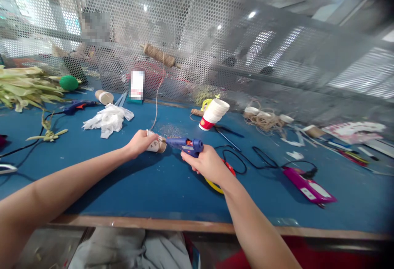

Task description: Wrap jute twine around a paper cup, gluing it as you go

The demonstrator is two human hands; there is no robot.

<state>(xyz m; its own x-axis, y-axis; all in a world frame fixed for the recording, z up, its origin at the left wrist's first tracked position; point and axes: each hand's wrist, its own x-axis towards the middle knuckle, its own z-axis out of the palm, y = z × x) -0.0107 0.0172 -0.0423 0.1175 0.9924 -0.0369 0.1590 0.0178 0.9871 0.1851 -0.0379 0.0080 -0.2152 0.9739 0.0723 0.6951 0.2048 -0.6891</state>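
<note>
My left hand (140,142) is closed around a paper cup (156,144) lying on its side on the blue table (154,187), partly wrapped in brown twine. My right hand (207,163) grips a blue glue gun (186,144), its nozzle touching the wrapped end of the cup. A strand of twine (157,96) runs up from the cup to a twine spool (160,55) hung on the mesh screen. Red and yellow scissors (226,174) lie under my right wrist.
A stack of paper cups (214,114) lies behind. White lace (107,120), a second glue gun (76,106), green leaves (24,86) and a green ball (69,83) are at left. A purple power strip (308,187) with black cord, twine bundles (266,119) and papers are at right.
</note>
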